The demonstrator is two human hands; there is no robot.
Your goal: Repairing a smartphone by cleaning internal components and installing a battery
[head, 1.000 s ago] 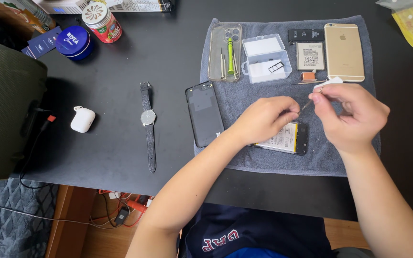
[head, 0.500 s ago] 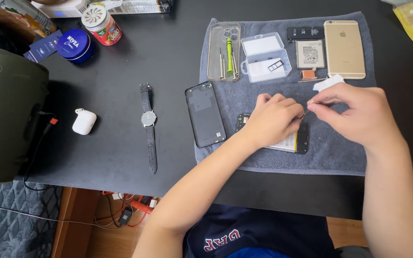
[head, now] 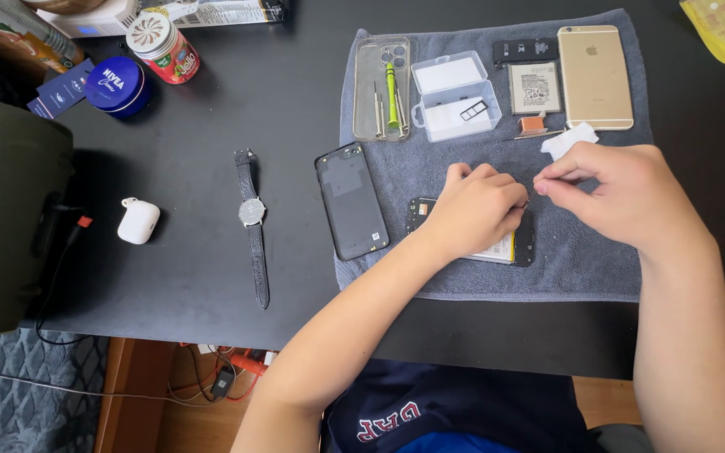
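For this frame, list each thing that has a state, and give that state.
opened phone: back off, battery showing, under the left hand
black back cover: detached, flat on the grey towel
clear parts box: lid open
gold phone: face down, closed
earbud case: shut
wristwatch: unstrapped, laid straight
right hand: fingertips pinched

Bare towel [head: 581,268] right of opened phone [head: 522,247]; black back cover [head: 351,201] blocks left.

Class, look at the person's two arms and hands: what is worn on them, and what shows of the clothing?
Both forearms are bare, with no sleeves in view. The left hand and right hand wear no gloves, watch or rings that show. The shirt is dark navy with red lettering.
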